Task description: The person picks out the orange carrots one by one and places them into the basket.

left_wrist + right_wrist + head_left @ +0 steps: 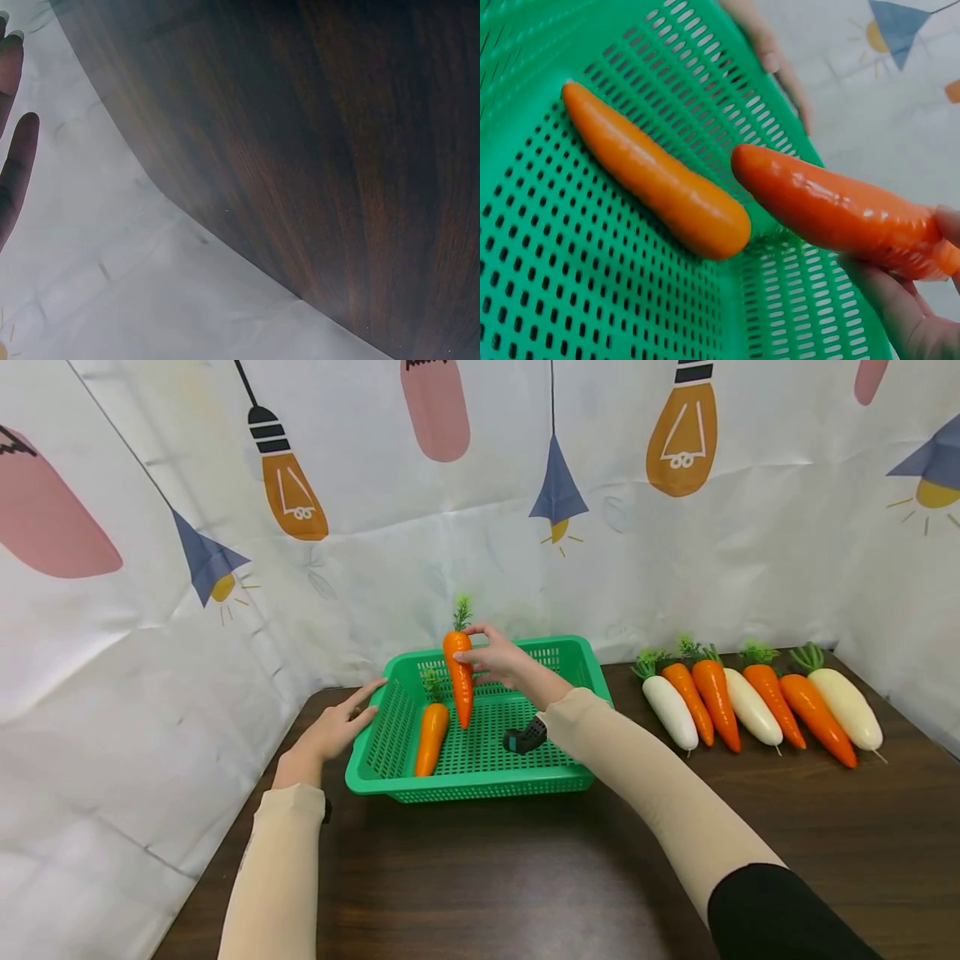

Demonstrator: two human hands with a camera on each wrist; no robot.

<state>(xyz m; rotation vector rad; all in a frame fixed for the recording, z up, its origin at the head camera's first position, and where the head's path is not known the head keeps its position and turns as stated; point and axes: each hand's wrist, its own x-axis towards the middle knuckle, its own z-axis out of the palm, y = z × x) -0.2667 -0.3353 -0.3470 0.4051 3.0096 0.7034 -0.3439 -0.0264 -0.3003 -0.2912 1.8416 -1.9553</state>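
My right hand (pixel 498 657) pinches an orange carrot (pixel 460 672) near its top, over the left part of a green plastic basket (pixel 480 784). The carrot hangs upright with its green leaves up and its tip down. In the right wrist view, the thumb and fingers hold the same carrot (pixel 832 206) at its thick end. Another carrot (pixel 431 739) lies in the basket along the left side, also seen as the paler carrot (pixel 656 172) in the right wrist view. My left hand (pixel 333 727) is at the basket's left rim, its fingers extended and touching the rim.
To the right of the basket, several carrots (pixel 716 702) and white radishes (pixel 671 710) lie in a row on the dark wooden table (pixel 480 868). A white curtain (pixel 480 552) printed with lamps hangs behind and at the left. The right wrist's camera (pixel 525 737) overlaps the basket.
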